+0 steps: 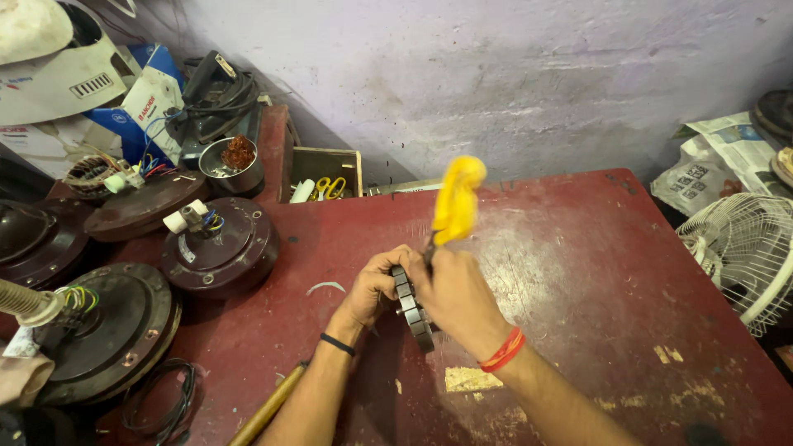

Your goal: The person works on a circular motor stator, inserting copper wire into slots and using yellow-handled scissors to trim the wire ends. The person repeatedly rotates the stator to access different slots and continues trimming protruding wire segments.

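Above the red table, the left hand clamps a toothed metal ring upright, steadying it; the right hand grips what seems a yellow-wrapped tool pointing toward twelve o'clock.

Premises: a fan-repair workshop; dismantled ceiling-fan motor housings crowd a worn red workbench; copper winding, loose fan guard, stained wall.
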